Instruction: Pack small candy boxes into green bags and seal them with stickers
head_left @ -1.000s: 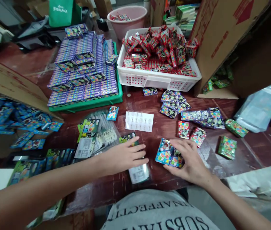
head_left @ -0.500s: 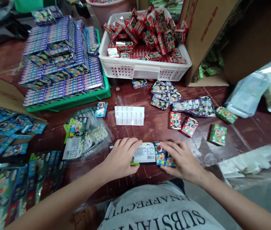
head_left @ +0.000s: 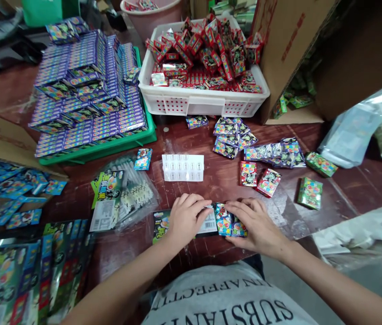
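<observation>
My left hand (head_left: 186, 218) presses down on a clear plastic packet (head_left: 161, 224) with a green header and a white barcode label, fingers curled over its open end. My right hand (head_left: 256, 224) grips a small stack of blue card packs (head_left: 227, 223) and holds them against the packet's mouth. Both hands lie on the dark red table (head_left: 218, 183), close to my body. The packs' far ends are hidden under my fingers.
A white sticker sheet (head_left: 183, 168) lies just beyond my hands. Purple packs fill a green tray (head_left: 96, 150) at the left, red packs a white basket (head_left: 204, 104). Loose purple (head_left: 231, 135), red (head_left: 260, 177) and green packs (head_left: 310, 192) lie to the right. Filled packets (head_left: 119, 194) sit left.
My right hand slid the blue packs left up to the packet. My left hand turned the packet flat and now holds its end, with the green header sticking out to the left.
</observation>
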Demonstrator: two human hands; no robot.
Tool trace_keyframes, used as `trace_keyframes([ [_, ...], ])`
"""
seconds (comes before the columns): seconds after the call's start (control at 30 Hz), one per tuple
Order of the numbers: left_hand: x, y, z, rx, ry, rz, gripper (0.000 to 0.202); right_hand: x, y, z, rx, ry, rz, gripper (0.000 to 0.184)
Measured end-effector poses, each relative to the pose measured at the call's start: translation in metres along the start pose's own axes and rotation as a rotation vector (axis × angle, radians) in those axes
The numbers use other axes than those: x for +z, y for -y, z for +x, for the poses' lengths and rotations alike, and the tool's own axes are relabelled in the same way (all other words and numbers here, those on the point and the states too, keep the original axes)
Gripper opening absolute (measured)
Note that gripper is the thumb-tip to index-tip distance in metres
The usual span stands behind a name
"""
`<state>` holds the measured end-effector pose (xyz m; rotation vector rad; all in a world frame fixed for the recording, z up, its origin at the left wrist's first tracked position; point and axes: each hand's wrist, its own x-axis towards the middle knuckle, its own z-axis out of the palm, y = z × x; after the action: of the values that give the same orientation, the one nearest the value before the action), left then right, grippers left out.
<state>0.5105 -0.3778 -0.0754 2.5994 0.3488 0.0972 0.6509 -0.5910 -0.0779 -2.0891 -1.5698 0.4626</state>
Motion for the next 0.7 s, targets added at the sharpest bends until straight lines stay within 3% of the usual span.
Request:
trace_keyframes([
  [0.2, 0.004, -0.005, 0.008, -0.107, -0.045, -0.051, 0.025, -0.006, -0.007, 0.006, -0.068, 0.037, -0.004, 0.070],
  [0.33, -0.011, -0.005, 0.003, -0.071, 0.038, -0.072, 0.028, -0.015, -0.012, 0.010, -0.126, 0.085, -0.021, 0.071],
  [0.37, -0.018, -0.002, -0.002, -0.039, 0.072, -0.064, 0.039, -0.017, -0.013, 0.011, -0.139, 0.095, -0.028, 0.072],
  [0.47, -0.035, 0.006, -0.022, 0.030, 0.170, 0.023, 0.103, -0.022, -0.013, 0.016, -0.172, 0.122, -0.038, 0.071],
  [0.5, -0.038, 0.009, -0.028, 0.038, 0.198, 0.051, 0.110, -0.021, -0.012, 0.018, -0.184, 0.132, -0.036, 0.071],
  [0.7, -0.033, 0.016, -0.041, 0.066, 0.222, 0.074, 0.096, -0.002, -0.010, 0.031, -0.219, 0.115, -0.003, 0.079],
])
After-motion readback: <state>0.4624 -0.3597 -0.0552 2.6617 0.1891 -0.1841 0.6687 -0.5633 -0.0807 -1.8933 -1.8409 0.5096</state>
